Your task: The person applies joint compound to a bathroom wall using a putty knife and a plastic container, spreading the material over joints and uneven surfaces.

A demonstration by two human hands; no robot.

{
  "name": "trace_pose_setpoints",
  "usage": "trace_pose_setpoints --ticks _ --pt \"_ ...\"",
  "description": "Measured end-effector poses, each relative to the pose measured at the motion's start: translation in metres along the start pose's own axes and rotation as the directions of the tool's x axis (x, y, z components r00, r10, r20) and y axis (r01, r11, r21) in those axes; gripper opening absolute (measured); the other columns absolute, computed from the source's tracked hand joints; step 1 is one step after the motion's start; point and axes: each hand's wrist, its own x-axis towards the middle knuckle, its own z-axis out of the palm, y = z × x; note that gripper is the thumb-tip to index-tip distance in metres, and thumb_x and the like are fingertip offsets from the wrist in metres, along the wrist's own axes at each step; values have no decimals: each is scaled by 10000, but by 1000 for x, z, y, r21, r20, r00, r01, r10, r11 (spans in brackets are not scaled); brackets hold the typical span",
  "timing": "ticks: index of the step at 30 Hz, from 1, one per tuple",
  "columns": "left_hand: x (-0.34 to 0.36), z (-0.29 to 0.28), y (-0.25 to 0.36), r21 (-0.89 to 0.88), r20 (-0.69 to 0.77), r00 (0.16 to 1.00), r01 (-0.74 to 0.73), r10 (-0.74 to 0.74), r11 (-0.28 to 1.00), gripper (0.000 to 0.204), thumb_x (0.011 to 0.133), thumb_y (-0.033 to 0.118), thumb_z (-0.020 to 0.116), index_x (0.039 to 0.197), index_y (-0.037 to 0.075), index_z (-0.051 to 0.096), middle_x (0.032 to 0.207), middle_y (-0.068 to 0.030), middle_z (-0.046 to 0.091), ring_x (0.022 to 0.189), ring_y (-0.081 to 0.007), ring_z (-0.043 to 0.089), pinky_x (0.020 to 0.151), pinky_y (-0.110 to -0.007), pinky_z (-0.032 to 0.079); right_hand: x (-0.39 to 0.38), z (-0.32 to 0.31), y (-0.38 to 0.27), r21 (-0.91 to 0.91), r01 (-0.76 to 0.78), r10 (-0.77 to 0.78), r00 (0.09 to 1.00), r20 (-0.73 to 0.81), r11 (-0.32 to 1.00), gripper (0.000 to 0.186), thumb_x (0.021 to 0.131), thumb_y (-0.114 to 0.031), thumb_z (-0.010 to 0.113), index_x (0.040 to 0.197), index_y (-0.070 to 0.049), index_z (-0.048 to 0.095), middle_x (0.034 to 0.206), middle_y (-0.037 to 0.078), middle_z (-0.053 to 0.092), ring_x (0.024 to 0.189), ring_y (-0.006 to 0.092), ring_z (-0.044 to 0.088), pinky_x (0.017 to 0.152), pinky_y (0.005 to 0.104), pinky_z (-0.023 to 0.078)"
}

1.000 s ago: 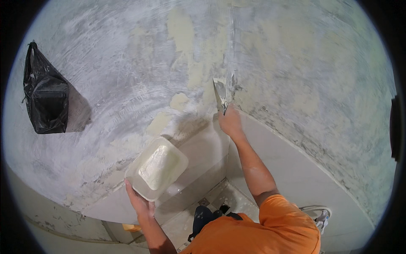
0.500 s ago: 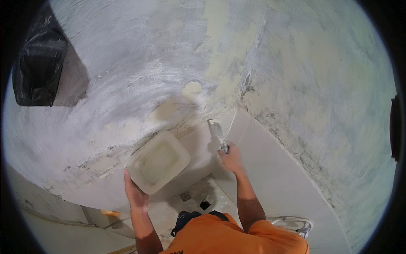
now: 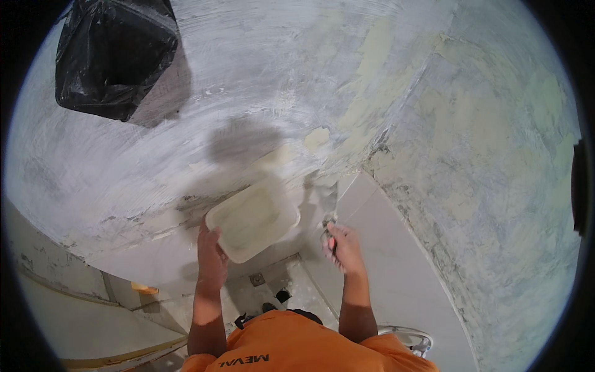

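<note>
My left hand (image 3: pixel 211 255) grips the left side of a whitish rectangular plastic tub (image 3: pixel 293 218), its thumb on the rim. The tub is tilted so that its inside faces me; a pale film coats it, and how much filler it holds I cannot tell. In my right hand (image 3: pixel 345 247) is a putty knife (image 3: pixel 328 199), fingers wrapped round the dark handle and the broad blade pointing up. The blade is near the inner corner, close to the top of the pale tiles (image 3: pixel 403 260); whether it touches the wall cannot be made out.
Above the tiles, the wall (image 3: pixel 248 68) carries patchy grey and cream filler. A black plastic bag (image 3: pixel 118 59) covers something at upper left. Below are a square floor drain (image 3: pixel 257 279) and a dark round hole (image 3: pixel 282 296). A white and chrome fixture (image 3: pixel 418 340) stands at lower right.
The tub has shifted right and slightly up, tilting more toward me. The putty knife has turned more upright, and its hand has come slightly lower. The whole view has shifted too.
</note>
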Motion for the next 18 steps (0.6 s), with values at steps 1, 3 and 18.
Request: trace_pose_setpoints --ticks 1,3,18 --pt "0 4 -1 1 -7 1000 1 -1 1000 490 989 210 476 1448 46 436 1361 -111 553 1289 -230 529 1091 -362 420 -15 9 4 -1 -6 6 1000 4 1000 300 1019 -315 590 915 -35 611 634 33 552 447 121 490 383 246 348" --pt "1 12 -8 60 -60 997 50 -46 997 541 927 130 499 1454 41 416 1339 -111 540 1269 -224 526 1087 -350 414 -46 20 8 66 -53 45 992 117 996 340 1045 -341 542 987 -17 630 635 42 567 450 123 495 393 245 366" --pt "-50 21 -70 82 -19 991 133 -132 988 492 941 186 523 1396 4 488 1286 -131 569 1227 -219 519 1094 -346 367 -150 -26 50 -251 132 -153 986 -66 959 388 1077 -329 481 1135 24 632 652 14 546 461 83 450 441 229 358"
